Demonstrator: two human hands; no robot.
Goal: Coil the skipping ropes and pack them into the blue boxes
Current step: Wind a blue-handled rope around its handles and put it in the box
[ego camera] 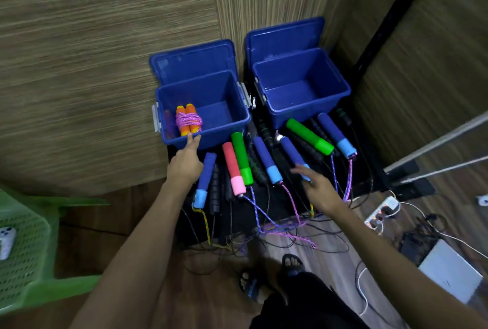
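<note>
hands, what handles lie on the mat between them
In the head view, between the left hand and right hand: blue handle, pink handle, green handle, another blue.

Wood-grain panelled walls point(92, 51) meet a brown floor point(111, 212), with a green plastic chair point(29, 244) at left.

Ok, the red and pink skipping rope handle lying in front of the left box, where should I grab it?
Grip the red foam middle of the handle, coming from above with fingers across its width. It lies flat, with a green handle tight against its right side, so pinch from the top rather than sliding in sideways.
</note>
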